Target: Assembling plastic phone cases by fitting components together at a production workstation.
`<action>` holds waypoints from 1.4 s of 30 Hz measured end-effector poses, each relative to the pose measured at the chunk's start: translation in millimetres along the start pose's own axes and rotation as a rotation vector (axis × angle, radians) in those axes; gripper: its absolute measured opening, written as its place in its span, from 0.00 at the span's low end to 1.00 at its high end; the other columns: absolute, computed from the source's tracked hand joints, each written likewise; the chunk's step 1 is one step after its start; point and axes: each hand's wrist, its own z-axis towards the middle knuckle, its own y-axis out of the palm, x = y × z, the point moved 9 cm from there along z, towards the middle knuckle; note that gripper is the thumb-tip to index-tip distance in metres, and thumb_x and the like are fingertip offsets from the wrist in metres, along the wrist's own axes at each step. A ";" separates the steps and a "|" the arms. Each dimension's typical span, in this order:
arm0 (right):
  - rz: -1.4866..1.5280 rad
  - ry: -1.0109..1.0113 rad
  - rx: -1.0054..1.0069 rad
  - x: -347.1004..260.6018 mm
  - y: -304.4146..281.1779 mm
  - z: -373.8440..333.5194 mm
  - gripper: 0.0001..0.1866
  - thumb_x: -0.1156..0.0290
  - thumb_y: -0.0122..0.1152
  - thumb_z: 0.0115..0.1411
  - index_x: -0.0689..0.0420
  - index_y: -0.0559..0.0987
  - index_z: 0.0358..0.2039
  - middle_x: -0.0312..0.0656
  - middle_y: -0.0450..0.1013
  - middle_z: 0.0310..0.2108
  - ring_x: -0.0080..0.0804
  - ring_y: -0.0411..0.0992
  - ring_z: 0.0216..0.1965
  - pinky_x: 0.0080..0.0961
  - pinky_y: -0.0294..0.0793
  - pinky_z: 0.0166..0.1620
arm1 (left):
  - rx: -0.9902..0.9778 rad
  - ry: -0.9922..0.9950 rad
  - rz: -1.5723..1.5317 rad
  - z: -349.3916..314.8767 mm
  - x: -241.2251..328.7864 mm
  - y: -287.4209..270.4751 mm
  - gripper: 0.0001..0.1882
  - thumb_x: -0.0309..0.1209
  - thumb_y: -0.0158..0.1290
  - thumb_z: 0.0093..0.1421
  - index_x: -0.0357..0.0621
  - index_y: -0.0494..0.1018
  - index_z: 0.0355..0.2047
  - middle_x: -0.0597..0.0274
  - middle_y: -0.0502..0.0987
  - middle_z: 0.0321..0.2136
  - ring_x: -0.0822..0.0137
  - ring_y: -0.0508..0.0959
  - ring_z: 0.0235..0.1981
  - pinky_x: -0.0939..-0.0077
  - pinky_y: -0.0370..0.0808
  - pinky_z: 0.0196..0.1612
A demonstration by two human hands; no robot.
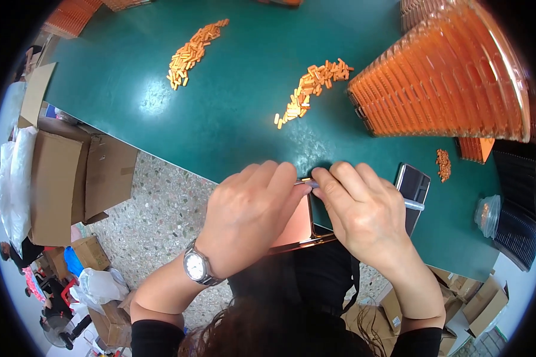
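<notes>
At the table's near edge, my left hand (238, 208) grips a shiny copper-orange case (298, 225) with a metallic rim. Its fingers are closed on the upper part, and much of the case is hidden behind the hand. My right hand (363, 211) is closed round a slim, pale, pen-like tool (415, 204), whose back end sticks out to the right. The tool's front end meets the case's top edge between both thumbs. A small gold-coloured piece (305, 180) shows there, partly covered by fingertips.
Small orange pieces lie in a long pile (307, 89), another pile (190, 53) and a little heap (443, 165). Tall stacked orange cases (441, 77) stand right. Near them are a dark phone-like device (414, 187), a clear tub (487, 215) and black stacked cases (521, 220). Cardboard boxes (59, 184) stand left.
</notes>
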 end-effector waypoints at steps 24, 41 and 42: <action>0.030 -0.314 0.082 -57.6 44.9 180.3 0.16 0.81 0.69 0.54 0.56 0.87 0.44 0.41 0.76 0.36 0.43 0.78 0.39 0.40 0.81 0.39 | 0.130 0.051 -0.128 -20.5 -12.4 0.1 0.12 0.36 0.58 0.67 0.44 0.70 0.33 0.61 0.72 0.28 0.60 0.78 0.32 0.65 0.78 0.37; 0.353 -0.115 -0.040 -24.5 -29.2 79.5 0.10 0.81 0.67 0.55 0.60 0.78 0.37 0.44 0.73 0.40 0.47 0.75 0.43 0.41 0.78 0.41 | -0.065 -0.004 -0.459 -9.0 -29.1 -13.0 0.05 0.23 0.54 0.64 0.32 0.73 0.36 0.44 0.78 0.34 0.45 0.81 0.40 0.55 0.79 0.44; 0.357 -0.091 -0.036 -17.7 -29.8 67.3 0.10 0.81 0.67 0.55 0.60 0.78 0.37 0.44 0.73 0.40 0.47 0.75 0.43 0.41 0.78 0.41 | -0.065 -0.013 -0.466 -7.4 -29.2 -11.2 0.04 0.23 0.54 0.65 0.32 0.73 0.35 0.44 0.78 0.34 0.44 0.81 0.39 0.53 0.79 0.44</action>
